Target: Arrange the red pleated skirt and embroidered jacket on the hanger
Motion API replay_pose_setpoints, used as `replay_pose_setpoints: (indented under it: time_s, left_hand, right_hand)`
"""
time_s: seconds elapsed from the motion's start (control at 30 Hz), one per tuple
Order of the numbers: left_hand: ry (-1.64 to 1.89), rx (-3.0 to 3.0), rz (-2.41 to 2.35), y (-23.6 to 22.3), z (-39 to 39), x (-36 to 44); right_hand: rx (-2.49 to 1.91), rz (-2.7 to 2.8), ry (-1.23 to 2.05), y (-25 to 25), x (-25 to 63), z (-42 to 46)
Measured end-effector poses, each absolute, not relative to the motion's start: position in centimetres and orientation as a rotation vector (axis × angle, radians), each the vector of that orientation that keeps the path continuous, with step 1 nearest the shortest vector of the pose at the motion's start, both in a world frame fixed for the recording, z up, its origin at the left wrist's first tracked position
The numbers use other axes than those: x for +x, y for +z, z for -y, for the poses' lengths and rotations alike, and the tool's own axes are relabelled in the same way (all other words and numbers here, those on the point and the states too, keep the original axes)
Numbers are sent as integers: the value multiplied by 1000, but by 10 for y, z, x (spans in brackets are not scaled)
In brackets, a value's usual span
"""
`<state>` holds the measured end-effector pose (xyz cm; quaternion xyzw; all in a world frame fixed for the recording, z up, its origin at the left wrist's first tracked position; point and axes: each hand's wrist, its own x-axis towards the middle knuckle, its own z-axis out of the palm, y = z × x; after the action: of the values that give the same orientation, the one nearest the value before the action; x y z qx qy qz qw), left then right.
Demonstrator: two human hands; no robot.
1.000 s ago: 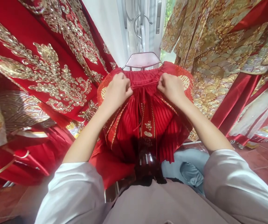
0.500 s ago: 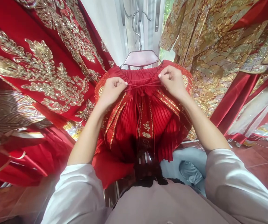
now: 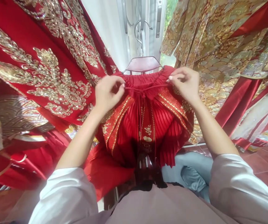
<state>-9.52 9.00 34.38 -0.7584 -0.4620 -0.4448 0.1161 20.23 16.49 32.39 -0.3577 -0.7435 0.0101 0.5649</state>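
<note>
Straight ahead, a red pleated skirt point(image 3: 130, 121) with gold-trimmed panels hangs by its gathered waist from a wire hanger point(image 3: 143, 64). A thin red drawstring point(image 3: 156, 86) crosses the front of the waist, tied at the middle, with loose lengths dropping below. On the left of the waist, my left hand point(image 3: 109, 93) pinches one side of the drawstring between thumb and finger. My right hand point(image 3: 186, 82) pinches the other side at the right. Between the two hands the string is drawn out sideways.
A red garment with gold embroidery point(image 3: 54, 77) hangs close on the left. Gold patterned garments point(image 3: 208, 77) hang on the right. Behind the hanger is a white door frame point(image 3: 156, 40). Red floor tiles point(image 3: 261, 161) show at lower right.
Both hands have moved farther apart, each sliding outward with its side of the drawstring. The skirt and hanger sit slightly lower in view.
</note>
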Motion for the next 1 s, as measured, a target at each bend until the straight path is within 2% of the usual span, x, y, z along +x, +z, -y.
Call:
replay_pose_setpoints:
  time_s: [0.1, 0.17, 0.27, 0.53, 0.7, 0.87, 1.0]
  left_hand:
    - [-1160, -2266, 1214, 365, -105, -116]
    - [-1077, -2461, 1264, 371, -123, -130]
    - [-1066, -2621, 1456, 366, -145, -138]
    - [-1583, -1993, 1603, 346, -137, -120]
    - [-1438, -2320, 1771, 345, -126, -139]
    - [-1630, -2697, 1888, 339, -144, -158]
    - [-1817, -2590, 1794, 320, -162, -160]
  right_hand:
    - [-939, 1639, -244, 329, 230, -162]
    - [-965, 1701, -280, 328, 247, -165]
    - [-924, 1823, -83, 319, 262, -177]
    - [-953, 1455, 321, 296, 265, -220]
    - [-1071, 1484, 414, 293, 275, -225]
    - [-1055, 1648, 178, 312, 274, -216]
    - [-969, 1782, -38, 315, 262, -200]
